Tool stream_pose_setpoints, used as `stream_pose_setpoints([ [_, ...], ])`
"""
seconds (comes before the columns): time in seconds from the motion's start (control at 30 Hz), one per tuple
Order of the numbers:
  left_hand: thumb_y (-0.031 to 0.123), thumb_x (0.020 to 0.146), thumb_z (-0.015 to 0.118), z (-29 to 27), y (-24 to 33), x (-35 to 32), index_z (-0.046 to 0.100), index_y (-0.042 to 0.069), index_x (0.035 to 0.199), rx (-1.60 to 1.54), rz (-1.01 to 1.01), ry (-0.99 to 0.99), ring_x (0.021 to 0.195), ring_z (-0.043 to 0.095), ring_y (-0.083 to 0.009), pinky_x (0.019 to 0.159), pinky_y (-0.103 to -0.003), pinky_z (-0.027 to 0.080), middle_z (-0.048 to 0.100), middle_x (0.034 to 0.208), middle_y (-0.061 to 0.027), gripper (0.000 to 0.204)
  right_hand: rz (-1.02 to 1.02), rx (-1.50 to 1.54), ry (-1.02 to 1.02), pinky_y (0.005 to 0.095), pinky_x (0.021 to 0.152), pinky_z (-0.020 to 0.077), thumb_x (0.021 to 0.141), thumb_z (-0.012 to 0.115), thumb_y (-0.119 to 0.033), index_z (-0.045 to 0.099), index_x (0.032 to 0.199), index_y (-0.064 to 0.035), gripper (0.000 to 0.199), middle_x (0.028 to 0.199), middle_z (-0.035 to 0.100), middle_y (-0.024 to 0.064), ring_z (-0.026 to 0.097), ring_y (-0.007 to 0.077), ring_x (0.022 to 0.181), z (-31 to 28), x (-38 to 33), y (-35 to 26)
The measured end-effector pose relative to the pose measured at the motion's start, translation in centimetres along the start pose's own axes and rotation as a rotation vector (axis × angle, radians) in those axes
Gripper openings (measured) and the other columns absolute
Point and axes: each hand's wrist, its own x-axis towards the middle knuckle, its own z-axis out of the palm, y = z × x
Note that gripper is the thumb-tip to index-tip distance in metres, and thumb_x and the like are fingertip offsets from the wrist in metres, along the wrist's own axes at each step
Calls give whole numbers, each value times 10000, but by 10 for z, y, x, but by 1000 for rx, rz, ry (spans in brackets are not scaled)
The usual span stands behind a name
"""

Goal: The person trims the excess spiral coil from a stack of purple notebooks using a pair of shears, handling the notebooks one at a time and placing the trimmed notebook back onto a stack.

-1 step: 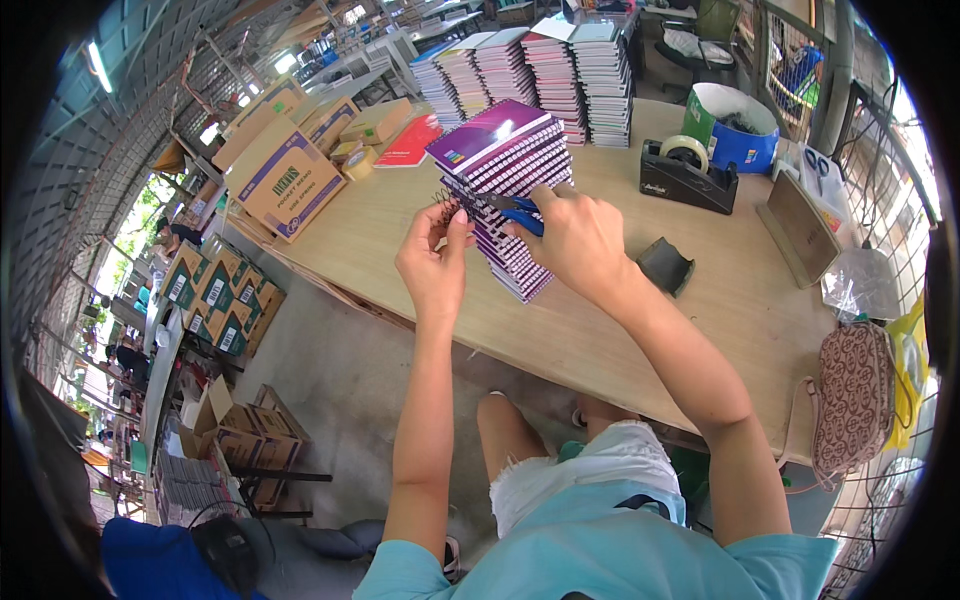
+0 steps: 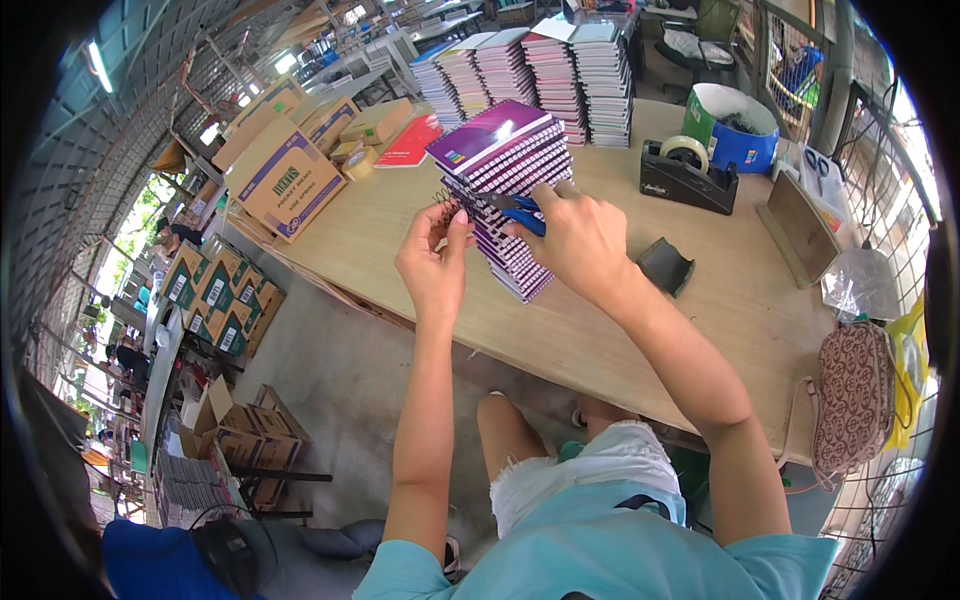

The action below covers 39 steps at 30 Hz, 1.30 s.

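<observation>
A tall stack of purple wire-bound notebooks (image 2: pixel 497 132) stands on the table, with rows of spiral bindings showing on the side toward me. My right hand (image 2: pixel 578 235) is closed round the blue handles of a small pair of pliers (image 2: pixel 523 216), whose dark jaws lie against the bindings. At the stack's left edge, my left hand (image 2: pixel 435 250) pinches with thumb and fingers by a dark wire coil (image 2: pixel 442 200). Exactly how much of the coil the fingers hold is hidden. A dark, curved, holder-like piece (image 2: pixel 665 267) lies to the right of my right hand.
Taller stacks of notebooks (image 2: pixel 605 90) stand at the back. Cartons (image 2: pixel 285 180) and a red book (image 2: pixel 410 142) sit at the left. A tape dispenser (image 2: pixel 690 180), a round tub (image 2: pixel 730 130) and a patterned pouch (image 2: pixel 853 390) are at the right. Another person's blue sleeve (image 2: pixel 150 560) shows lower left.
</observation>
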Motion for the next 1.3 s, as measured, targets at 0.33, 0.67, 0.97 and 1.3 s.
stream_pose_setpoints([
  [0.33,87,965,638,1,18,7,608,-13,1251,45,56,-37,841,669,-127,709,-268,592,674,961,-69,305,-34,-85,97,485,689,520,764,791,-397,663,1020,-28,467,982,641,149,655,322,917,-5,4,-7],
  [0.67,101,972,631,1,13,10,630,-20,1206,110,72,-15,810,665,-119,690,-261,596,675,955,-70,263,100,64,-125,481,688,531,770,788,-393,649,965,-20,444,946,656,153,667,334,912,-8,8,-7],
  [0.97,124,976,637,3,16,9,635,-25,1197,61,58,-21,811,667,-127,687,-266,598,673,965,-83,266,-56,-127,118,475,689,531,764,795,-401,646,1013,-20,479,943,655,147,669,336,882,-6,8,-9],
  [1.3,121,983,621,5,17,10,647,-40,1160,87,56,-10,807,666,-129,684,-277,606,676,973,-87,240,36,-22,-58,463,680,538,747,805,-398,666,971,-20,461,938,665,143,685,323,864,-15,11,-6],
])
